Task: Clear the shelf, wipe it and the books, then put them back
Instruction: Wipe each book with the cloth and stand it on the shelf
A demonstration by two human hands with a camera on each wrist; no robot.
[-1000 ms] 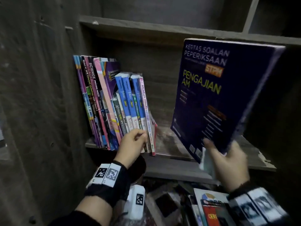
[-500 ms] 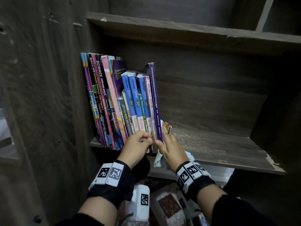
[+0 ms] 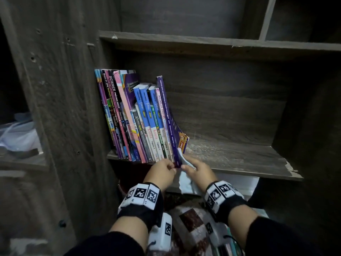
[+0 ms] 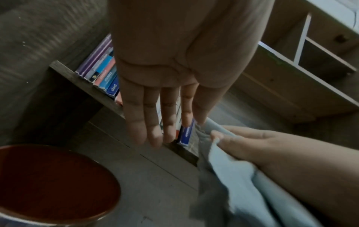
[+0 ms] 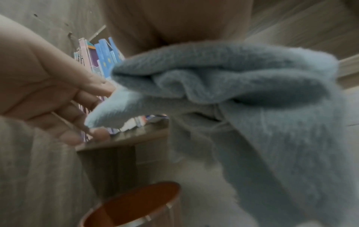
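Dark wooden shelf carries a row of books at its left end. Your left hand, fingers straight, steadies the purple book. Your right hand grips the cloth. Putting back seems partly done; much shelf is bare.

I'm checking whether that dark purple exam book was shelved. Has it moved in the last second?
Yes. The purple book went from the air at right leftward and down onto the shelf, beside the row of books.
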